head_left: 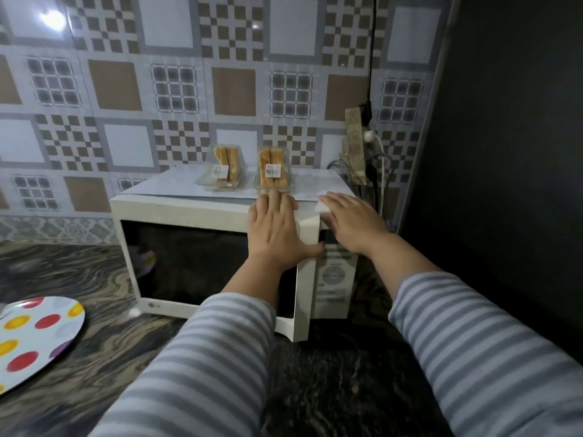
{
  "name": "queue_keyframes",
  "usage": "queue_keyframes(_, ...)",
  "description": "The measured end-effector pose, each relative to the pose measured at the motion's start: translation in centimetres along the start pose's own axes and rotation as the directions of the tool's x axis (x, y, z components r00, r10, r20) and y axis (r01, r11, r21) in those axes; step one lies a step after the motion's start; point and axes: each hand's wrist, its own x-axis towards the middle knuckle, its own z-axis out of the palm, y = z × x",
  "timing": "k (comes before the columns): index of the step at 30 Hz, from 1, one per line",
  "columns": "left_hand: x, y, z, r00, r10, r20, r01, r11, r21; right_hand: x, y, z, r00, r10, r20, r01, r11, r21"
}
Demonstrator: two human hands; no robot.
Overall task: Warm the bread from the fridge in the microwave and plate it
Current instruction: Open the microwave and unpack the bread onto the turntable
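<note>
A white microwave (202, 212) stands on the counter with its door slightly ajar at the right edge. On its top lie two clear plastic packs of sliced bread, one to the left (220, 170) and one to the right (273, 171). My left hand (277, 228) lies flat with straight fingers on the door's upper right corner, thumb at the door's edge. My right hand (350, 220) rests flat on the microwave's top right corner above the control panel (334, 275). A white plate with coloured dots (34, 339) lies at the lower left.
The counter (331, 373) is dark marbled stone. A dark wall (504, 152) rises close on the right. Behind the microwave's right corner, cables and a plug strip (356, 146) hang against the tiled wall. Paper sheets cover the microwave's top under the bread packs.
</note>
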Motion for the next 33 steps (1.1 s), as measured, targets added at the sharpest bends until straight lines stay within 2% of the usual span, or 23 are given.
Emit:
queue_keyframes(4,-1.9,-1.1,-2.2,0.993,0.103,0.053,-0.102,0.995,-0.024,-0.2,-0.8,-1.1,0.993,0.037,0.114,-0.036,0.999,-0.010)
queue_keyframes(6,-2.8,-2.1,-3.2,0.988,0.129,0.088,-0.127,0.991,-0.030,-0.5,-2.0,-1.9,0.988,0.071,0.139,-0.078,0.996,0.042)
queue_keyframes(9,-4.6,-4.6,-3.8,0.986,0.046,0.158,-0.051,0.998,0.029,-1.3,-4.6,-2.7,0.994,0.073,0.078,-0.088,0.972,0.217)
queue_keyframes(11,-5.6,-6.2,-4.1,0.977,-0.029,0.209,0.017,0.998,0.058,-2.3,-6.6,-3.1,0.997,0.048,0.055,-0.061,0.964,0.259)
queue_keyframes(15,-6.1,-6.8,-5.5,0.950,-0.053,0.309,0.027,0.996,0.085,-4.9,-9.7,-2.9,0.995,0.021,0.095,-0.032,0.993,0.112)
queue_keyframes(23,-10.1,-7.1,-9.9,0.926,-0.044,0.376,0.052,0.999,-0.012,-9.9,-16.1,-4.7,0.980,0.170,0.105,-0.169,0.985,-0.019)
queue_keyframes(27,-13.0,-9.2,-12.5,0.918,0.010,0.395,0.016,0.998,-0.062,-12.9,-20.7,-5.9,0.976,0.189,0.107,-0.190,0.982,0.000)
queue_keyframes(33,-16.9,-14.9,-17.8,0.900,0.101,0.425,-0.066,0.993,-0.097,-16.4,-28.2,-7.6,0.979,0.149,0.140,-0.166,0.979,0.119)
